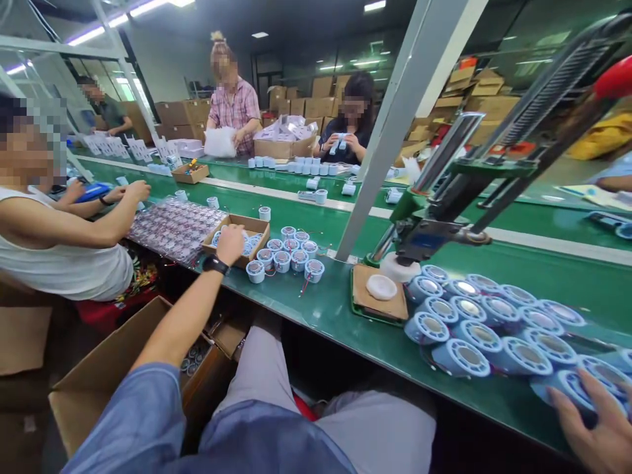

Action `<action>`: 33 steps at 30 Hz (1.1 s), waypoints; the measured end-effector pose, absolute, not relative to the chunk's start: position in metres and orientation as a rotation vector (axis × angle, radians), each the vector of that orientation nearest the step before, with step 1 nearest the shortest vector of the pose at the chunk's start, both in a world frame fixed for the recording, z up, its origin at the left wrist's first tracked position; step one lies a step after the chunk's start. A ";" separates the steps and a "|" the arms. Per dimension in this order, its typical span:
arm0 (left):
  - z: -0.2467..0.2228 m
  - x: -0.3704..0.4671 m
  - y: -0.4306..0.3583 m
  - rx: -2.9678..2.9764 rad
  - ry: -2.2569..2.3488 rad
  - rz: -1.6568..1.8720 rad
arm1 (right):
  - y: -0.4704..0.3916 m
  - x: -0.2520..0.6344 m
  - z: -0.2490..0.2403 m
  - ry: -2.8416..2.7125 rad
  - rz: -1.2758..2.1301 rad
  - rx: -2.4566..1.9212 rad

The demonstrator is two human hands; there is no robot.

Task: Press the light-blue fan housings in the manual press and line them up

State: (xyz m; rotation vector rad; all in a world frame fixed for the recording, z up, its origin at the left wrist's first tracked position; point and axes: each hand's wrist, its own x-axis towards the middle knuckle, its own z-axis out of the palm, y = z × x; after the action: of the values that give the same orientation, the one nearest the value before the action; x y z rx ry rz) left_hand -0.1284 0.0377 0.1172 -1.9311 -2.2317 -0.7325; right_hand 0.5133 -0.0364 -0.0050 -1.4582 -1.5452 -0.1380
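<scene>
My left hand (pixel 231 245) reaches down into a shallow cardboard tray (pixel 259 238) of light-blue plastic rings (pixel 251 243); its fingertips are hidden, so its grip is unclear. Beside the tray stand several light-blue round housings (pixel 282 261) with silver disc tops, some trailing thin red wires. At the lower right edge, my right hand (pixel 600 421) has its thumb and fingers around a light-blue round housing (pixel 567 390), the nearest of a large group (pixel 471 355). The hand is partly cut off by the frame.
A hand press (pixel 419 240) stands over a base plate (pixel 360 299) bearing a white round pad (pixel 381 287). A grey post (pixel 385 131) rises beside it. Bubble-wrapped parts (pixel 175 227) lie left. An open carton (pixel 108 375) stands below the bench. Co-workers sit left and across the green belt (pixel 286 197).
</scene>
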 end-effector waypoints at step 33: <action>0.028 0.020 -0.007 -2.846 -1.914 -0.777 | -0.030 0.258 -0.016 -1.763 0.439 -1.202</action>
State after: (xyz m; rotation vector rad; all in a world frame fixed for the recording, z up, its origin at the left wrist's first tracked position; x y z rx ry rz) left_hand 0.0200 -0.0069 0.0277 -2.8462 -1.9143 -0.7773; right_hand 0.2582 -0.0304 -0.0156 -1.2021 -1.7633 0.4389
